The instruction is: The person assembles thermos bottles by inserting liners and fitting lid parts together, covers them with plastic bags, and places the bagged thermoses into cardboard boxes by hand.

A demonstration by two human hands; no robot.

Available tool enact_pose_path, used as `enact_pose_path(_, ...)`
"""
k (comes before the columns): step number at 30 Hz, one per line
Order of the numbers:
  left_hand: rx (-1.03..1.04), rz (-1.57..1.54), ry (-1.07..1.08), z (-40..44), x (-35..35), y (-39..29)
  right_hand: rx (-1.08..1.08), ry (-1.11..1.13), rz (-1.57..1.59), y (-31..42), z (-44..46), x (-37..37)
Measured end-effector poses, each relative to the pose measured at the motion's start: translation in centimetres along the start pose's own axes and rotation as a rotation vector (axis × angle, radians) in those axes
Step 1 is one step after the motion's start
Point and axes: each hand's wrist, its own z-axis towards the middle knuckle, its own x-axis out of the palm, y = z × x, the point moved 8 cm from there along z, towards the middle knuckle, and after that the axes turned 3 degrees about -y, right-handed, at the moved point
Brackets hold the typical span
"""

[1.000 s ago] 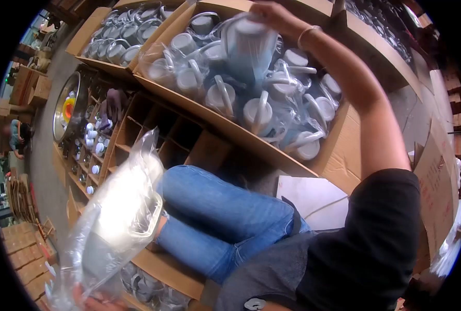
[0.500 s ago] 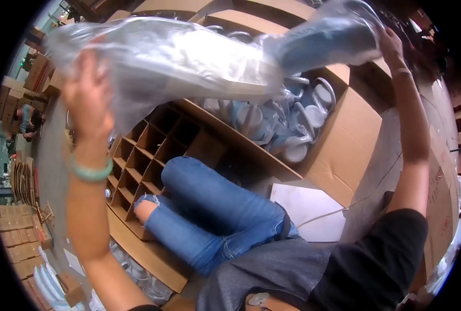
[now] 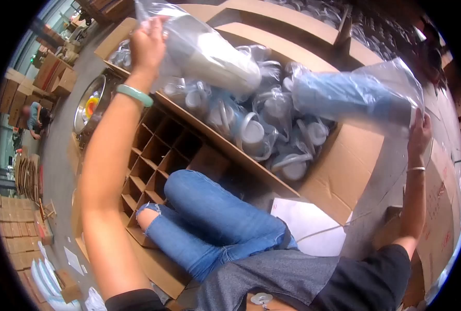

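Note:
My left hand [image 3: 150, 44] grips the end of a see-through plastic bag, its fingers closed. Inside that bag lies a whitish bottle [image 3: 222, 65], tilted down to the right. My right hand [image 3: 420, 133] pinches the end of another see-through bag at the right, which holds a blue bottle [image 3: 344, 96] lying nearly level. Both bagged bottles hang over an open cardboard box [image 3: 225, 137]. Packed in the box are several bagged bottles with white lids [image 3: 252, 131] and loop handles.
A box with cardboard dividers [image 3: 146, 150] stands by my knees [image 3: 189, 189]. A white board [image 3: 313, 225] lies to their right. A metal bowl [image 3: 89, 103] with something yellow sits at left. Farther left, another person [image 3: 35, 119] is beside stacked cartons [image 3: 20, 220].
My left hand has moved up and to the right, while my right hand has come down. The two bagged bottles, overlapping before, are now apart, and more of the box shows.

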Motion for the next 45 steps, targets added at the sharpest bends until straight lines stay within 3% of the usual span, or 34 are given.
enact_pose_path(3,-0.044,-0.108,0.111,-1.2,2.2,0.4,-0.023,0.078,0.058,-0.2,0.3,0.1)
enact_pose_path(7,0.16,-0.018,0.42,-2.6,6.7,0.1,-0.027,0.081,-0.012,2.2,-0.3,0.2)
enact_pose_path(9,0.366,-0.039,0.446,-2.6,9.6,1.4,-0.154,0.082,-0.14,4.4,-0.7,0.8)
enact_pose_path(10,0.342,0.039,0.45,-2.9,10.8,1.8,-0.116,0.068,-0.135,4.6,-1.1,1.2)
enact_pose_path(11,0.315,0.121,0.441,-3.2,12.0,1.9,-0.209,0.073,-0.23,5.3,-1.3,1.2)
enact_pose_path(12,0.443,0.097,0.445,-3.4,14.2,2.7,-0.316,0.068,-0.299,5.3,-0.8,1.3)
enact_pose_path(13,0.578,0.368,0.325,-5.0,15.4,3.6,-0.427,0.065,-0.237,2.7,0.8,0.9)
enact_pose_path(14,0.466,0.702,0.544,-6.6,17.3,5.5,-0.444,0.088,-0.088,-0.7,2.5,1.6)
enact_pose_path(15,0.18,0.435,0.741,-9.1,19.1,8.9,-0.547,0.028,-0.194,-0.5,1.0,1.8)
enact_pose_path(16,-0.194,0.126,0.85,-11.9,20.7,12.3,-0.37,0.071,-0.239,-1.7,2.2,1.7)
enact_pose_path(17,-0.537,-0.07,0.865,-14.9,21.9,15.6,-0.612,0.03,-0.52,0.2,0.9,2.3)
enact_pose_path(18,0.302,0.513,0.966,-18.0,24.0,16.0,-0.846,-0.047,-0.821,2.2,-1.2,3.1)
enact_pose_path(19,-0.09,0.337,1.05,-19.6,19.5,13.0,-0.841,-0.007,-0.732,3.1,-1.9,3.2)
enact_pose_path(20,0.035,0.212,0.886,-20.3,15.3,11.2,-0.845,0.022,-0.618,5.0,-2.9,3.5)
enact_pose_path(21,0.025,0.192,0.765,-22.3,12.0,11.2,-0.525,-0.02,-0.407,7.0,-4.6,3.4)
enact_pose_path(23,0.025,0.509,0.515,-23.6,0.1,5.3,-0.558,0.019,-0.339,7.4,-5.6,4.4)
enact_pose_path(24,0.2,0.643,0.181,-24.5,-6.9,2.8,-0.6,-0.018,-0.317,7.9,-6.5,4.8)
enact_pose_path(27,0.142,0.742,-0.478,-29.4,-24.6,0.7,-0.612,0.039,-0.359,11.3,-8.7,6.9)
enact_pose_path(28,-0.048,0.908,-0.447,-33.0,-26.9,3.1,-0.609,0.106,-0.368,12.0,-9.1,7.6)
enact_pose_path(29,-0.265,0.947,-0.251,-36.0,-27.8,7.9,-0.598,0.145,-0.351,11.5,-9.2,8.6)
enact_pose_path(30,-0.465,0.995,-0.029,-39.6,-28.5,12.5,-0.586,0.192,-0.322,10.5,-8.9,9.5)
enact_pose_path(31,-0.688,0.878,0.357,-44.1,-26.9,17.0,-0.566,0.235,-0.294,9.2,-8.6,10.4)
enact_pose_path(32,-0.527,0.778,0.218,-44.5,-26.9,14.9,-0.552,0.274,-0.262,8.1,-8.4,11.5)
enact_pose_path(33,-0.524,0.785,0.208,-44.3,-27.7,15.1,-0.529,0.316,-0.224,6.6,-8.0,12.7)
enact_pose_path(35,-0.364,0.714,-0.096,-42.5,-31.1,13.7,-0.473,0.397,-0.144,2.7,-6.9,14.5)
enact_pose_path(36,-0.329,0.723,-0.148,-42.1,-31.9,13.2,-0.453,0.444,-0.122,1.1,-6.4,15.5)
enact_pose_path(37,-0.425,0.587,0.021,-44.2,-31.7,19.3,-0.432,0.486,-0.094,-0.1,-6.2,15.9)
enact_pose_path(39,-0.675,0.14,0.042,-44.7,-31.2,21.9,-0.406,0.517,-0.093,-1.6,-5.8,15.8)
enact_pose_path(41,-0.756,-0.036,-0.054,-43.9,-33.9,23.4,-0.428,0.417,-0.228,3.3,-9.3,13.8)
enact_pose_path(43,-0.801,-0.237,-0.049,-44.6,-34.2,24.9,-0.622,0.449,-0.184,5.9,-10.4,12.3)
enact_pose_path(44,-0.755,-0.006,-0.02,-43.5,-35.5,25.3,-0.588,0.438,-0.209,6.8,-10.6,11.9)
enact_pose_path(45,-0.884,-0.003,-0.02,-42.9,-35.8,24.0,-0.542,0.404,-0.203,7.7,-12.2,11.4)
